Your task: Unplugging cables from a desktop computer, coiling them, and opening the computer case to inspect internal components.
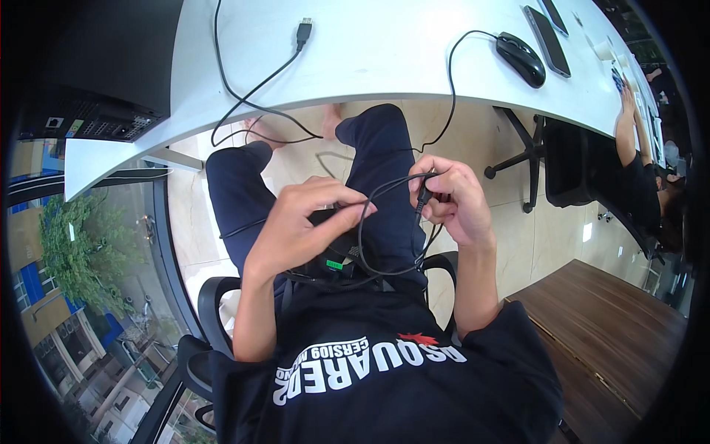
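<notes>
My left hand (313, 222) pinches a thin black cable (361, 244) between thumb and fingertips above my lap. To its right, my right hand (452, 197) is closed on a black cable connector (422, 197) and a strand of the cable. Loops of cable hang between and below both hands. On the white desk (377, 61) lies a USB plug (303, 33), its black cable running over the desk's edge. A black computer mouse (521, 59) rests at the desk's right, and its cord also drops over the edge. A dark device with a green label lies on my lap, partly hidden.
A black computer case (94, 72) stands on the desk at left. Phones (546, 41) lie beyond the mouse. A co-worker (632, 177) sits at the far right, arms on the desk. A wooden cabinet (599, 322) is at lower right, a window (105, 266) at left.
</notes>
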A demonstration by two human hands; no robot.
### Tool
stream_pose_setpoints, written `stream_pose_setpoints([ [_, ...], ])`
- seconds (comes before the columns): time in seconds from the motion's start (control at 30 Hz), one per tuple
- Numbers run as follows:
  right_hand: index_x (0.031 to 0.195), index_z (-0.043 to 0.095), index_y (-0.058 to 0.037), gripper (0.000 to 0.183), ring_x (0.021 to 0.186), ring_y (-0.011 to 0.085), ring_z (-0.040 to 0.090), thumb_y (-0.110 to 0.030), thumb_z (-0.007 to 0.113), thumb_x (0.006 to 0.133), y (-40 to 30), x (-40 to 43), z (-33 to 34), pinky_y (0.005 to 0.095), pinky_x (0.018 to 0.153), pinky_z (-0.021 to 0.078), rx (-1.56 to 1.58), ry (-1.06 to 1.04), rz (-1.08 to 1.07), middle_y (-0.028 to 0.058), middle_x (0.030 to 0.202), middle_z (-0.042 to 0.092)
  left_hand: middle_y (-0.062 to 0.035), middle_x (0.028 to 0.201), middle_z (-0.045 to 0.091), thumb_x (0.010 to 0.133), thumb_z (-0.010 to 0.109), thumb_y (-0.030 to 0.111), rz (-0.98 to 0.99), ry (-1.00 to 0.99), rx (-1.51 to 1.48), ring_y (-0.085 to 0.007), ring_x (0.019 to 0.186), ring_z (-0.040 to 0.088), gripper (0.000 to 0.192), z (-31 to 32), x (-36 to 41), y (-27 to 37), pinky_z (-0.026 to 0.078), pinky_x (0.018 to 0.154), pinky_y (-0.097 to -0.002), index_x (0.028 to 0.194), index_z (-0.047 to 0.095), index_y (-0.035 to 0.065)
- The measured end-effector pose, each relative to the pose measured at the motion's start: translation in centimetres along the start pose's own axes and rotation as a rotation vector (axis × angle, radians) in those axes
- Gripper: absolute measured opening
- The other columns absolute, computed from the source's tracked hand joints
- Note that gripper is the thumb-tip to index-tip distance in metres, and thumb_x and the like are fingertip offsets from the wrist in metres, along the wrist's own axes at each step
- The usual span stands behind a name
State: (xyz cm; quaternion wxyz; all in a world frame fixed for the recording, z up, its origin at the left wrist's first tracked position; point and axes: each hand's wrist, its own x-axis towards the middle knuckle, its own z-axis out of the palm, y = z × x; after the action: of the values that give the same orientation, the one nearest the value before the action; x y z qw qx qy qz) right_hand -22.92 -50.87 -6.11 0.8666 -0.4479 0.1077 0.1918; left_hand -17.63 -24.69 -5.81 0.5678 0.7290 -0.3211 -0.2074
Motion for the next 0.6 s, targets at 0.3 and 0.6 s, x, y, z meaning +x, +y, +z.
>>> stream_pose_setpoints([
  [0.3, 0.099, 0.065, 0.0023, 0.017, 0.053, 0.0066, 0.054, -0.011, 0.056, 0.093, 0.4, 0.4, 0.8, 0.0212, 0.046, 0.0394, -0.052, 0.030, 0.012, 0.0106, 0.082, 0.068, -0.0070, 0.082, 0.068, 0.103, 0.062, 0.016, -0.023, 0.654, -0.214, -0.0073, 0.065, 0.055, 0.023, -1.9, 0.8, 0.5, 0.048, 0.067, -0.0252, 0.105, 0.071, -0.0051],
  [0.6, 0.096, 0.063, 0.0018, 0.019, 0.051, 0.0111, 0.051, -0.015, 0.054, 0.095, 0.7, 0.6, 1.7, 0.0256, 0.050, 0.0450, -0.061, 0.140, -0.136, 0.0075, 0.072, 0.061, -0.0079, 0.083, 0.066, 0.105, 0.055, 0.013, -0.147, 0.735, -0.140, -0.0151, 0.077, 0.063, 0.022, -2.5, -0.2, 0.8, 0.051, 0.082, -0.0293, 0.111, 0.066, -0.0057],
])
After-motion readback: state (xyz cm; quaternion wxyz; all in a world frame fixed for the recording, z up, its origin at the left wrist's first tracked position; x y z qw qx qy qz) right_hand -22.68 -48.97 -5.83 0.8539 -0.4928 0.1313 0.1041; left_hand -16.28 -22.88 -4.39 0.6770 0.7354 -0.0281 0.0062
